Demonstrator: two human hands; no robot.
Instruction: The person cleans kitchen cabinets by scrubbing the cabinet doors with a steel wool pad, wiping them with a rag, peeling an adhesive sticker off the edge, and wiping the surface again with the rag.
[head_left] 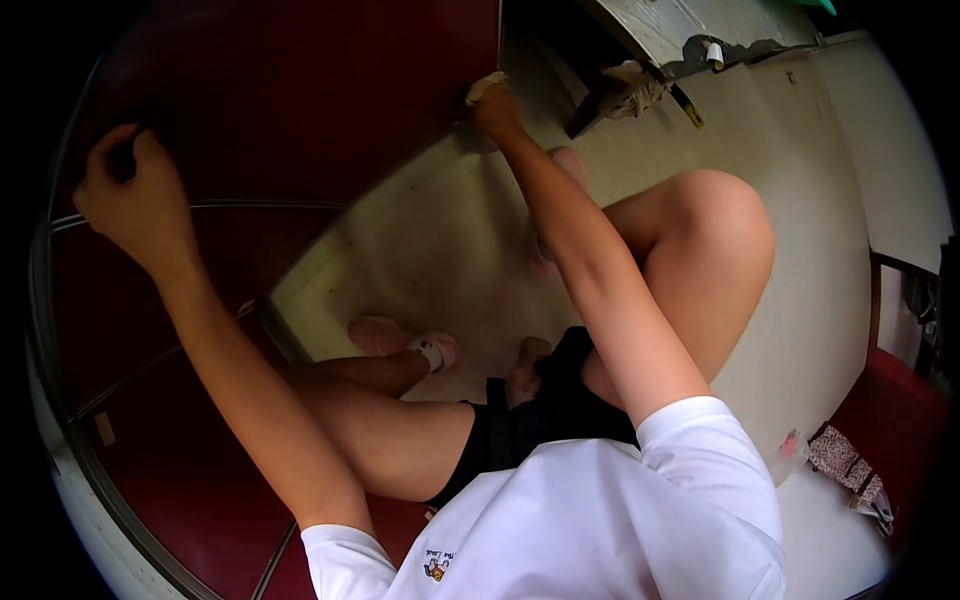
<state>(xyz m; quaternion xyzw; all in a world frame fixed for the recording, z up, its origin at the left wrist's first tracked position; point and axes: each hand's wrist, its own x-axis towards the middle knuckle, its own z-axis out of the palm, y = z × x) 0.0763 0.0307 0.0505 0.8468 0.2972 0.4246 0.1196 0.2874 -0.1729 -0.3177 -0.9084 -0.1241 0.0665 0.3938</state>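
Observation:
My left hand is raised at the dark red cabinet front, its fingers loosely bent. A dark gap shows between thumb and forefinger, and I see nothing held there. Whether the fingertips touch the panel is unclear. Farther off, my right hand is closed around a small pale cloth. It holds the cloth close to the right-hand edge of the red panel. Part of the cloth is hidden in the fingers.
Pink slippers are on my feet on the pale floor. A table with a worn, light top stands at the upper right, with a bundled rag beneath its edge. At lower right, a patterned cloth item lies by a red surface.

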